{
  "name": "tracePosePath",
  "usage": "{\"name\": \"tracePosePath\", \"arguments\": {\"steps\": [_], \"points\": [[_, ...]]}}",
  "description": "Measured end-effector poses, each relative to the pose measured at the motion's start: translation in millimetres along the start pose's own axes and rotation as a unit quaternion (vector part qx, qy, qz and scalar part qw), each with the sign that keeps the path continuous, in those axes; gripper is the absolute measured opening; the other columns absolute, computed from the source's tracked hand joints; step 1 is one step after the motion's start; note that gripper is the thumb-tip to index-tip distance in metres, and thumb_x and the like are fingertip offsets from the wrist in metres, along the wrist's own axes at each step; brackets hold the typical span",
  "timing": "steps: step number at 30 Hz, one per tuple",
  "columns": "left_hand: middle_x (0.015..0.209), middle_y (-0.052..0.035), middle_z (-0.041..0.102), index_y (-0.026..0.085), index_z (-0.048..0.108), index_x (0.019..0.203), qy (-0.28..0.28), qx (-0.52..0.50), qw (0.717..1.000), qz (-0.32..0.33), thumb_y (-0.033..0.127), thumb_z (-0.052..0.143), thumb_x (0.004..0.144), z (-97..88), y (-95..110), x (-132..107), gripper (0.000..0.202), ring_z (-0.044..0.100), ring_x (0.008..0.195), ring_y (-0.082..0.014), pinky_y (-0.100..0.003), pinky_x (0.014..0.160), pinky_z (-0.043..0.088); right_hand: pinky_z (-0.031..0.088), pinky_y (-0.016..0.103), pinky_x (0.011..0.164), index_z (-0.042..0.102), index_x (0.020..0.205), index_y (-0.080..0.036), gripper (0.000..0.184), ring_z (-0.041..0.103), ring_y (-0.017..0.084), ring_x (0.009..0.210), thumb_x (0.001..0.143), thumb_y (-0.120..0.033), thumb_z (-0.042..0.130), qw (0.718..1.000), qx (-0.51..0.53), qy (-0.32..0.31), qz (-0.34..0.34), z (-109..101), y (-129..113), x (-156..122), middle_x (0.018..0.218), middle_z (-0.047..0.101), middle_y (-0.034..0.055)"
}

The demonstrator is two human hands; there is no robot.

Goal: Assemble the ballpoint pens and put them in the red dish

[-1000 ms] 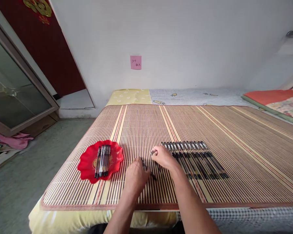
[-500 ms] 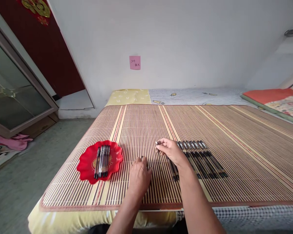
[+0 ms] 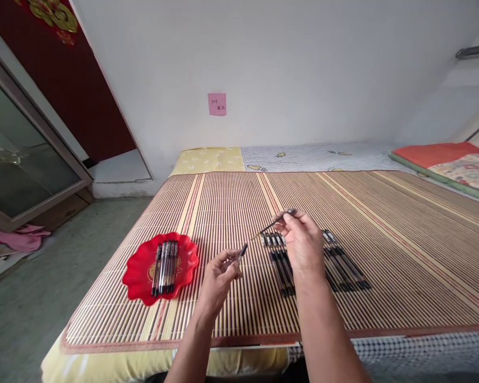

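Note:
My left hand (image 3: 223,268) pinches a pen barrel (image 3: 243,250); its dark end points up to the right, and the rest is hidden by the fingers. Raised above the mat, my right hand (image 3: 301,234) grips a slim dark pen refill (image 3: 273,222) between thumb and fingers. The refill slants down left, its thin tip near the barrel but apart from it. Behind and beside my right wrist lie rows of black pens and pen parts (image 3: 345,266). On the left, a red scalloped plate (image 3: 135,266) carries several clear pens with black ends (image 3: 165,268).
A striped bamboo mat (image 3: 231,207) covers the bed, whose yellow sheet (image 3: 104,367) shows at the front edge. Folded bedding (image 3: 443,159) lies at the far right. A pink note (image 3: 217,104) is stuck on the wall. A glass-paned door (image 3: 27,154) stands at left.
My left hand has turned and lifted from the mat with the pen barrel. My right hand has moved right and up, its refill now tilted toward the left hand.

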State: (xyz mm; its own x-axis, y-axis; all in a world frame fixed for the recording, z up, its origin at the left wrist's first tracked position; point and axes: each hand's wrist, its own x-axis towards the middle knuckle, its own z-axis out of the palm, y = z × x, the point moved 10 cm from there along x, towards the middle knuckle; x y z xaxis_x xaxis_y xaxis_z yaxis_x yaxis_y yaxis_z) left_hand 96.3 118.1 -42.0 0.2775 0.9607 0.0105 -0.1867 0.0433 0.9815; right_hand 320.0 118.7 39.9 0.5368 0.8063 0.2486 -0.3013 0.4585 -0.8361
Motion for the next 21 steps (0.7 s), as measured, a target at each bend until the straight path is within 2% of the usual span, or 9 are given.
{"name": "tracePosePath", "arguments": {"steps": [2,5,10,21], "points": [[0.078,0.0017,0.059,0.018,0.072,0.101,0.001,-0.021,1.000,0.008,0.032,0.072,0.083,-0.1,2,-1,0.023,0.055,0.066,-0.0111,-0.026,0.070,0.049,0.060,0.034,0.073,0.065,0.086,-0.020,0.011,0.070,0.016,0.079,0.081,-0.024,0.074,1.000,0.014,0.006,-0.026,2,-12,-3,0.086,0.069,0.0011],[0.078,0.0020,0.058,0.020,0.074,0.103,-0.013,-0.036,0.999,0.019,0.031,0.074,0.085,2.3,4,-3,0.021,0.054,0.068,-0.0110,-0.025,0.069,0.048,0.060,0.034,0.071,0.067,0.086,-0.020,0.009,0.070,0.016,0.078,0.082,-0.023,0.075,0.999,0.024,-0.005,-0.029,7,-19,-7,0.086,0.069,0.0014],[0.080,0.0020,0.058,0.021,0.074,0.106,-0.026,-0.045,0.998,0.033,0.027,0.072,0.088,3.0,5,-4,0.018,0.053,0.069,-0.0104,-0.024,0.068,0.046,0.060,0.029,0.066,0.069,0.089,-0.020,0.012,0.070,0.016,0.079,0.081,-0.023,0.077,0.999,0.015,-0.028,-0.016,12,-18,-10,0.086,0.071,0.0018],[0.081,0.0003,0.058,0.022,0.077,0.103,-0.028,-0.047,0.997,0.058,0.030,0.076,0.086,6.2,15,-4,0.018,0.054,0.072,-0.0117,-0.024,0.069,0.048,0.061,0.028,0.065,0.068,0.092,-0.020,0.013,0.071,0.016,0.080,0.084,-0.024,0.076,0.999,-0.005,-0.043,-0.020,15,-20,-11,0.089,0.071,0.0021]]}}
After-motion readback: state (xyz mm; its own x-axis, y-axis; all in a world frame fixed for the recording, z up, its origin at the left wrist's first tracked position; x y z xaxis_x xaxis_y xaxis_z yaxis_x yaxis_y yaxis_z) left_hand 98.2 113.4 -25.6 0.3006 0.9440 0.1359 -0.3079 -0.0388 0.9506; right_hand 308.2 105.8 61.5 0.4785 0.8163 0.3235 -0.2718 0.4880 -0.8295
